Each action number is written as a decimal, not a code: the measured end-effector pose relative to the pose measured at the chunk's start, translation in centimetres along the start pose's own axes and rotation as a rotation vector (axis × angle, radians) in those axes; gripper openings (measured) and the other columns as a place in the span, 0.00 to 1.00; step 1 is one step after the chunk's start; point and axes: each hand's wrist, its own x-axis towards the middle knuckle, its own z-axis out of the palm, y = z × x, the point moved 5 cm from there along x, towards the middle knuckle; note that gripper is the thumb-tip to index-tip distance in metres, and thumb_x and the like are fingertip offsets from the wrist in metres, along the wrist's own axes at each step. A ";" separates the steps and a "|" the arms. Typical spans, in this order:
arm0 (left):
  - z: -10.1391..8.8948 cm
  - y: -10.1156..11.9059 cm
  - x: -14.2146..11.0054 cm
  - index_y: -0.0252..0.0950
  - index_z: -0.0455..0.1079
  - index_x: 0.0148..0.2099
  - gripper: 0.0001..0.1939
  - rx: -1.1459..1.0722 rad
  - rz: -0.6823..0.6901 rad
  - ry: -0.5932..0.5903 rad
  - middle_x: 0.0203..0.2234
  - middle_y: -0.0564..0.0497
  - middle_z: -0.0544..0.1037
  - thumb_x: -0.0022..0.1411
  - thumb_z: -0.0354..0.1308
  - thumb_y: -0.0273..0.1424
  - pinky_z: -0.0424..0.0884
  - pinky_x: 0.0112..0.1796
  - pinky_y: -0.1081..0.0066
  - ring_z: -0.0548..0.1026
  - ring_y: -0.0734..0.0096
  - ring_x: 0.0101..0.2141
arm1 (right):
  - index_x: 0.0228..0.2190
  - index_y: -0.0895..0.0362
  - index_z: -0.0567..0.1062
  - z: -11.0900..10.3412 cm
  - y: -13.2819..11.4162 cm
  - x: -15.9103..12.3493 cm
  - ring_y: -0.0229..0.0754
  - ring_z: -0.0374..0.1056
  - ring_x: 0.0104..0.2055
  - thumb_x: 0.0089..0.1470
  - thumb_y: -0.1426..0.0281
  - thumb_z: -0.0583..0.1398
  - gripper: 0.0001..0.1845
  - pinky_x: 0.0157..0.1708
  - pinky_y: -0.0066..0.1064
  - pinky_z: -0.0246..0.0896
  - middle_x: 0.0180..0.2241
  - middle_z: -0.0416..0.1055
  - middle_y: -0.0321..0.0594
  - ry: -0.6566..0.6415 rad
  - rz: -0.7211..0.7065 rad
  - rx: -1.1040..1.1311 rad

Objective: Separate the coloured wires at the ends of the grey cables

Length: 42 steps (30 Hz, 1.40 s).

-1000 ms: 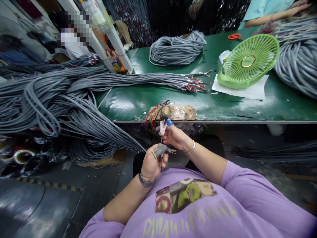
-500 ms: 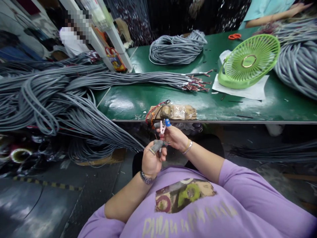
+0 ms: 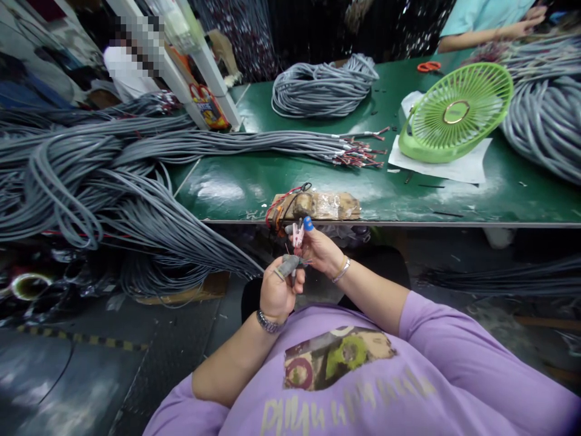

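Observation:
My left hand [image 3: 278, 290], with a grey cover on its thumb, is closed in a pinch around the end of a grey cable. Thin bare wires [image 3: 305, 263] stick out past that thumb toward my other hand. My right hand [image 3: 323, 253] wears a blue finger cover. Its fingers are closed on a small pink-and-white clip-like piece [image 3: 298, 235], with something reddish just below it. The hands almost touch, in front of the table edge. Part of the cable is hidden by the left fingers.
A wooden block [image 3: 336, 206] with red and black leads lies at the edge of the green table [image 3: 236, 188]. Grey cables [image 3: 254, 143] with stripped ends stretch from the left. Farther back are a cable coil [image 3: 322, 91], a green fan [image 3: 456, 112], orange-handled scissors [image 3: 428, 66] and a co-worker's arm [image 3: 494, 37].
The pink-and-white piece has turned and shows a broader side. Both my hands stay almost in place. The co-worker's hands at the back right have drawn together.

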 end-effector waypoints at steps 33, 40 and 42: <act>-0.4 0.3 -0.3 0.35 0.67 0.29 0.11 0.008 0.106 0.053 0.15 0.55 0.73 0.54 0.61 0.37 0.55 0.13 0.81 0.65 0.81 0.12 | 0.23 0.58 0.70 -0.5 -0.2 -0.7 0.30 0.51 0.19 0.41 0.47 0.66 0.26 0.19 0.23 0.47 0.17 0.61 0.30 0.002 -0.258 -0.157; -0.3 0.1 -0.1 0.35 0.66 0.29 0.12 0.007 0.082 0.060 0.15 0.55 0.72 0.52 0.63 0.38 0.56 0.13 0.81 0.64 0.81 0.12 | 0.29 0.59 0.76 0.1 0.6 0.2 0.32 0.60 0.22 0.48 0.45 0.61 0.28 0.21 0.23 0.54 0.23 0.70 0.36 -0.052 -0.010 -0.009; -0.3 0.0 0.0 0.34 0.67 0.29 0.12 0.007 0.084 0.066 0.15 0.56 0.72 0.52 0.63 0.38 0.56 0.12 0.82 0.64 0.81 0.12 | 0.28 0.60 0.76 0.0 0.6 0.4 0.31 0.60 0.21 0.48 0.46 0.62 0.26 0.20 0.23 0.52 0.21 0.69 0.35 -0.049 -0.029 0.012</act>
